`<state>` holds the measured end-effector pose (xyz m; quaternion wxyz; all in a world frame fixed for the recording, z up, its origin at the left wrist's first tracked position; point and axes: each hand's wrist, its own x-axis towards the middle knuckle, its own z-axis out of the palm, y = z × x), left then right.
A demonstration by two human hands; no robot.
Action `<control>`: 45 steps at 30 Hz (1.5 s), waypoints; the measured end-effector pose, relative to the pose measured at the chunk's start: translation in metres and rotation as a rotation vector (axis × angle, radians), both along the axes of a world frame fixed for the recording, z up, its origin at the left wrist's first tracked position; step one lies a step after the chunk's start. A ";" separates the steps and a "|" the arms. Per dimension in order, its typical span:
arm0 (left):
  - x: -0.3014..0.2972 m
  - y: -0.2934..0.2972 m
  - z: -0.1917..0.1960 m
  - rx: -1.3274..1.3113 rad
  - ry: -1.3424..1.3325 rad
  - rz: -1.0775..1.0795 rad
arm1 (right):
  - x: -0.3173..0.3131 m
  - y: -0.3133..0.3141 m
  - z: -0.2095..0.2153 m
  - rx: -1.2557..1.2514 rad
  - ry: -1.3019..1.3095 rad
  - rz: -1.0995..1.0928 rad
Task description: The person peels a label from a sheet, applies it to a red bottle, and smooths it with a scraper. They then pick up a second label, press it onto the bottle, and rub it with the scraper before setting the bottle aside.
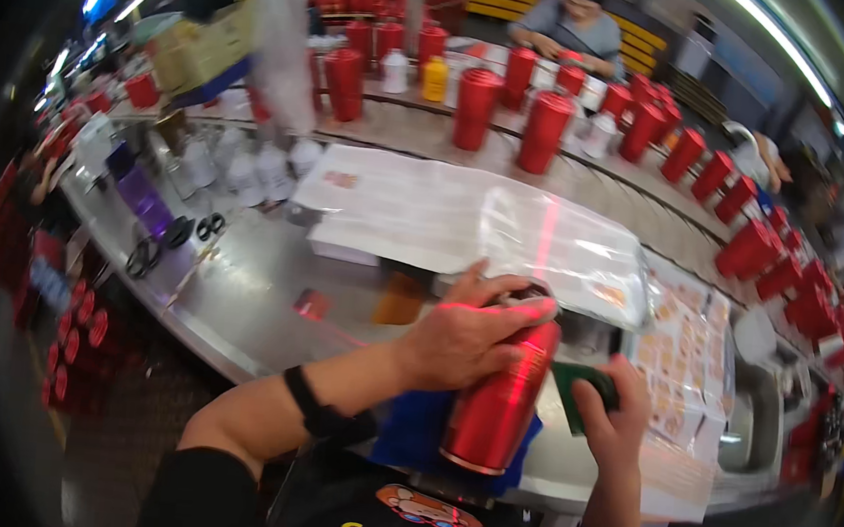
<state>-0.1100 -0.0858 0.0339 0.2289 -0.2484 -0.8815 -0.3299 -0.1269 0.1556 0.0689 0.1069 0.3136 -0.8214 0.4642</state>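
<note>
Both our grips are closed: left hand (463, 339) round the bottle (494, 410) over the cloth (412, 430), right hand (618, 413) on the green tool (568, 385) right of the cloth, so we should steady the bottle and press evenly.

Factory workshop, from where I stand: red bottles (546, 134) lining a curved conveyor (588, 206), steel bench (249, 289), tube lights (783, 42), co-worker (594, 36) across the line.

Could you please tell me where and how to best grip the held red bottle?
Probably grip the red bottle around its lower body, from the near side: the left hand covers its upper end, while the lower part is bare, round and nearer.
</note>
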 end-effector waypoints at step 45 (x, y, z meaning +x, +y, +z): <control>0.416 -0.245 -0.041 0.248 0.442 1.677 | 0.033 -0.018 0.014 -0.259 -0.357 0.318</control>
